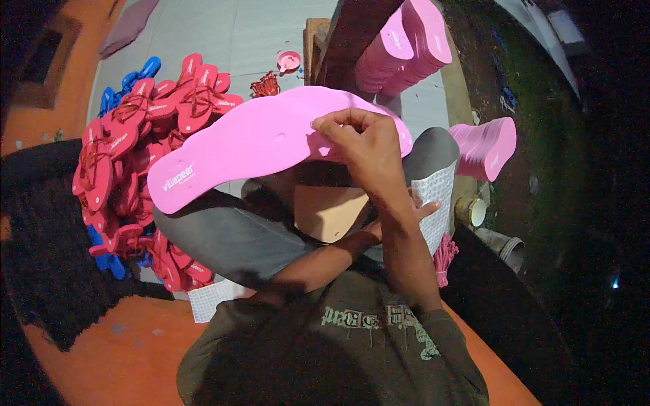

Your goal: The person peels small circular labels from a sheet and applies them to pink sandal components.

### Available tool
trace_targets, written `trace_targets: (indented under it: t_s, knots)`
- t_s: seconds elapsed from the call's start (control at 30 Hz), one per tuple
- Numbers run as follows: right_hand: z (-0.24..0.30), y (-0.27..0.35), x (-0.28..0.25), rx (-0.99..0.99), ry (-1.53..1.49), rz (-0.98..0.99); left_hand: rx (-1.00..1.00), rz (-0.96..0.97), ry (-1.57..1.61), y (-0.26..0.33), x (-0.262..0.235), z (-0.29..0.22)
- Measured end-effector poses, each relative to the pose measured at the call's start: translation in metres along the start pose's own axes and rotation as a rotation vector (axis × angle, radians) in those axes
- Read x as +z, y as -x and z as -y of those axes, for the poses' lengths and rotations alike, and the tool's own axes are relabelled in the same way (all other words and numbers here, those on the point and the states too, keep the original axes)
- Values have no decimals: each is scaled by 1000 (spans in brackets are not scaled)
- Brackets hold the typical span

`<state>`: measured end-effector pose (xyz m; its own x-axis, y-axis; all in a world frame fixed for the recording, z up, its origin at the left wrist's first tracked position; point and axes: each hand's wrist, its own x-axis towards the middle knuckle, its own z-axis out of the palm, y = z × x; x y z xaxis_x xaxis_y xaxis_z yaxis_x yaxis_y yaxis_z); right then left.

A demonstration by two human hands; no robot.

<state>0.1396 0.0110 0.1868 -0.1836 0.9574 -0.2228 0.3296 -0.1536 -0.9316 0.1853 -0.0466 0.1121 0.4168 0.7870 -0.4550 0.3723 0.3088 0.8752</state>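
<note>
A pink, foot-shaped flip-flop sole (pixel 250 142) lies across my lap, with small holes and pale print near its left end. Over its right half is my right hand (pixel 365 142), thumb and forefinger pinched together close to the surface. Whatever they hold, if anything, is too small to make out. My left arm crosses beneath the right forearm. My left hand (pixel 426 210) is mostly hidden behind it; the fingers that show are stretched out at the edge of a white sheet (pixel 440 186) with rows of small marks, on my right thigh.
Red flip-flops (pixel 122 135) and some blue ones (pixel 112 260) are heaped at left. Pink soles (pixel 413 54) stand stacked at far right, and another row (pixel 484 145) leans nearby. Pink straps (pixel 443 260), a tin (pixel 470 212), a pink cup (pixel 288 62) and red straps (pixel 265 86) lie around.
</note>
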Motion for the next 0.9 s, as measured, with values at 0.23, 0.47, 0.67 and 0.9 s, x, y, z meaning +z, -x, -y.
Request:
trace_targets:
  t_s: [0.23,0.47,0.67,0.9]
  knots:
    - [-3,-6,10,28,11,41,220,-7,-13,-17,30,31]
    - [-3,-7,18,-1,267,-64,-35,186,-76,-23,26,25]
    - [0,-3,11,-119,371,-159,201,18,-41,-17,39,55]
    - [-26,11,-39,-192,149,-385,528,-32,-583,59,-21,78]
